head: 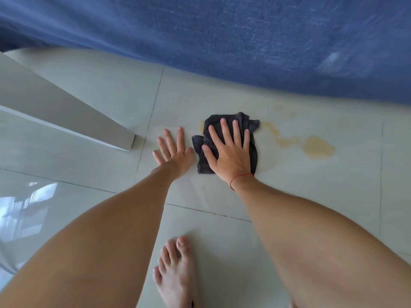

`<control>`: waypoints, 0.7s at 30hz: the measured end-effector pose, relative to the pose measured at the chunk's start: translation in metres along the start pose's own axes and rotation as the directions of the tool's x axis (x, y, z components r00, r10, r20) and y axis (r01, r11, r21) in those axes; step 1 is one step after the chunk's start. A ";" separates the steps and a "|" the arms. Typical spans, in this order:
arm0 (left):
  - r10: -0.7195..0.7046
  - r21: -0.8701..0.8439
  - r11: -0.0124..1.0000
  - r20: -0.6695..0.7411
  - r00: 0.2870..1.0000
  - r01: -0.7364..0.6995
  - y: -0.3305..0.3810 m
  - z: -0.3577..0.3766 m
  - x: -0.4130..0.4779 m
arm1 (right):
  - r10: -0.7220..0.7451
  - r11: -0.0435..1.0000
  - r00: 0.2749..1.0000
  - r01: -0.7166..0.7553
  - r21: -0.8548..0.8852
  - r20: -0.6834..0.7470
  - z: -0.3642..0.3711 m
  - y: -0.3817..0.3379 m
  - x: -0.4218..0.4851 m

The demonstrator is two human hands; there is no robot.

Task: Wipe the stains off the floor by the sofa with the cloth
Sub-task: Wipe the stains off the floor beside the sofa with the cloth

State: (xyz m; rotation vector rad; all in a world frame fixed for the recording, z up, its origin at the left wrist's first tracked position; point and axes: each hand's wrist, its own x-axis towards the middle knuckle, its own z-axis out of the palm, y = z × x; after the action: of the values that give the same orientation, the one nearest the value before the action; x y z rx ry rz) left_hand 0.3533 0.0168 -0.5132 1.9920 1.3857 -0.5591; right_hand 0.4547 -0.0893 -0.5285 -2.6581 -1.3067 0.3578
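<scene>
The floor [289, 196] by the sofa [244, 41] held stains [318, 147] right of the cloth [209, 138]; your right hand [229, 152] pressed it flat, fingers spread, while your left hand [173, 152] braced open beside it.

Both forearms bare, no sleeves seen; thin red string bracelet [239, 179] worn at right wrist; bare foot [178, 274] unshod

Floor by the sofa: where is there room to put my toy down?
Bare tile lies between the white furniture edge and the left hand, and right of the yellow stain. It is crowded where the right hand presses the cloth.
</scene>
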 end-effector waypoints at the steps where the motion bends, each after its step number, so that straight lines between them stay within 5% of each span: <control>1: 0.018 -0.005 1.000 -0.064 0.998 -0.019 -0.001 0.000 -0.002 | -0.036 0.999 0.999 0.036 -0.001 0.005 -0.001 0.004 -0.009; 5: 0.078 0.026 0.997 -0.366 0.927 -0.074 0.000 -0.010 0.007 | -0.040 0.999 0.999 0.040 -0.005 0.005 -0.006 0.045 -0.040; 14: 0.009 0.062 0.998 -0.151 0.988 0.000 -0.006 -0.017 0.037 | 0.246 0.969 0.969 -0.246 -0.029 -0.012 -0.012 0.045 0.022; 21: -0.010 0.063 0.998 -0.081 0.997 0.015 -0.002 -0.025 0.035 | 0.044 0.998 0.999 -0.043 -0.044 0.014 -0.004 -0.017 0.058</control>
State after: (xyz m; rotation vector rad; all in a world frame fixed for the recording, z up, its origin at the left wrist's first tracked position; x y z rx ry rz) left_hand 0.3635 0.0579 -0.5188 2.0785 1.4459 -0.5392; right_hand 0.4775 -0.0332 -0.5287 -2.7288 -1.2774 0.3589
